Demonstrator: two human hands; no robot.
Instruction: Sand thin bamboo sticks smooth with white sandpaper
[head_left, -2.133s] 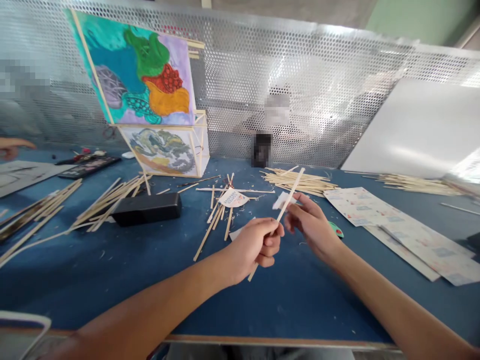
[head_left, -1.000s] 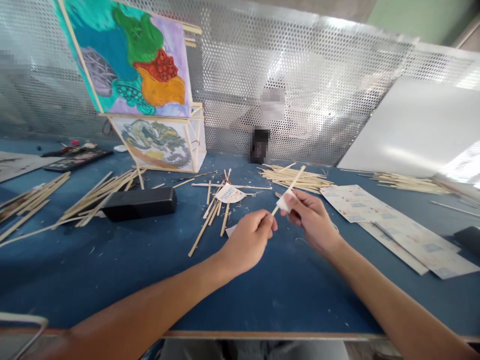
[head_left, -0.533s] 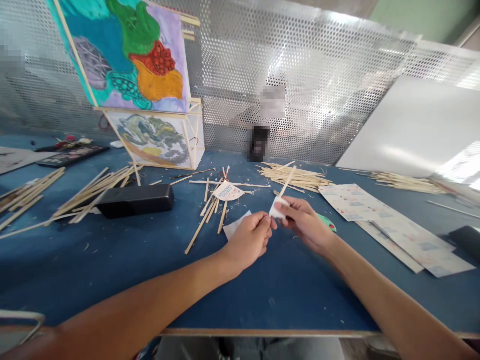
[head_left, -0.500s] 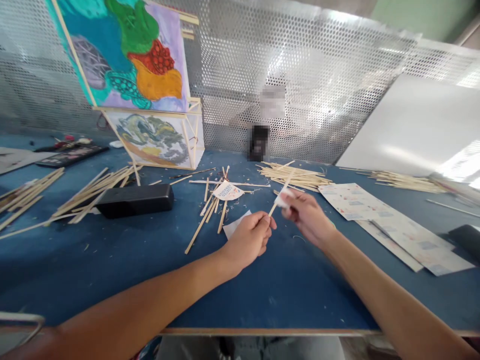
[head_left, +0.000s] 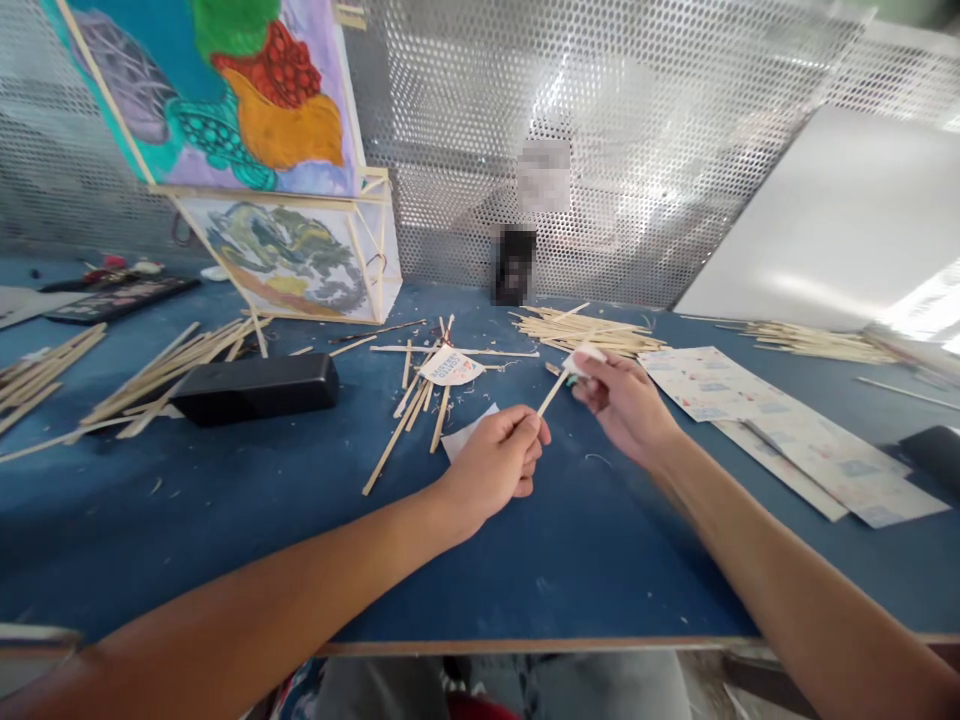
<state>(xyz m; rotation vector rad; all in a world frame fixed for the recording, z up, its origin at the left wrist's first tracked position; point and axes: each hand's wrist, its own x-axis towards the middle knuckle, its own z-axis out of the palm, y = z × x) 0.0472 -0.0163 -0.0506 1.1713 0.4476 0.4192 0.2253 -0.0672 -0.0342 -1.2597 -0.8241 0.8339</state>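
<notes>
My left hand [head_left: 504, 455] is closed around the lower end of a thin wooden stick [head_left: 553, 392], which slants up and to the right. My right hand [head_left: 622, 405] pinches a folded white piece of sandpaper [head_left: 583, 358] against the stick's upper part, its fingers closed. Under my left hand a white scrap of paper [head_left: 466, 432] lies partly hidden. Just beyond, a printed paper piece [head_left: 452, 367] rests on several loose sticks [head_left: 397, 440], with shavings scattered about.
A black box-shaped object [head_left: 259, 388] lies left, near more sticks [head_left: 169, 375]. Behind my right hand is a stick pile [head_left: 589, 328]; printed sheets [head_left: 795, 420] lie right. Framed paintings [head_left: 292, 260] lean at back left against a perforated metal panel [head_left: 450, 130]. The table edge [head_left: 540, 645] is close.
My right hand has shifted slightly with the sandpaper along the stick, towards its upper end. My left hand keeps its grip. The whole view has tilted down a little.
</notes>
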